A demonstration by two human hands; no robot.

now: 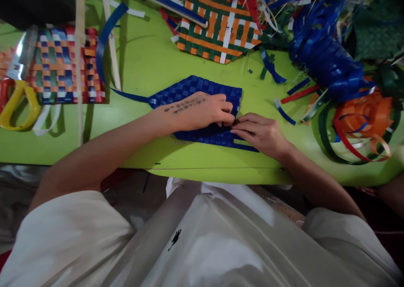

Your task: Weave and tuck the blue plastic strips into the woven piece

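Note:
A dark blue woven piece of flat strips lies on the green table before me. A long blue strip curls out from its left corner. My left hand rests across the weave, its fingers curled at the right edge. Meeting it there, my right hand has thumb and fingers pinched together on the end of a blue strip, mostly hidden by the fingers. Another strip end sticks out at the lower right of the weave, below my right hand.
Yellow-handled scissors lie at the left beside a multicoloured woven piece. An orange, green and white woven piece sits at the back. Blue strip coils, an orange coil and loose offcuts crowd the right. The table's front edge is near me.

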